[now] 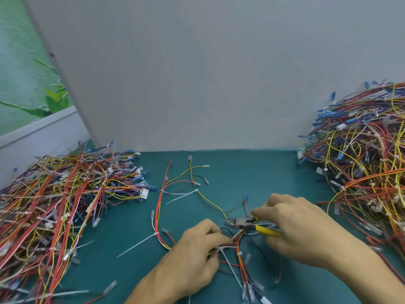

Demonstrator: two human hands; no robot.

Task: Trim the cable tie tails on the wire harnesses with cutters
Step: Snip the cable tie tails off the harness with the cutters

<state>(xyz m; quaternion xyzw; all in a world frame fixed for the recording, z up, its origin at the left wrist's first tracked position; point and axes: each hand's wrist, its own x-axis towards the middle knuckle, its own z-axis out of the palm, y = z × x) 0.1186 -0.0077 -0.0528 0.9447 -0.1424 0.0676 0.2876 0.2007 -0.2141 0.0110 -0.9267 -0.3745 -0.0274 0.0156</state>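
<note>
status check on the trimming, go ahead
Left hand pinches harness at the tie. Right hand grips cutters, jaws open, short of the tie tail. Black wire loops between.

right hand (293, 224) gripping cutters (245, 223), left hand (197, 253) pinching harness (237, 249)

Yellow-handled cutters (247, 224) point left, jaws parted. Just below them spreads a harness of red, yellow and black wires (238, 253), its nearest white cable tie tail (230, 266) slanting down-right, uncut. Two more long tails lie left (135, 245) and up-left (179, 197) of the cutters. Harness heaps sit well left (54, 205) and right (361, 161) of them.
</note>
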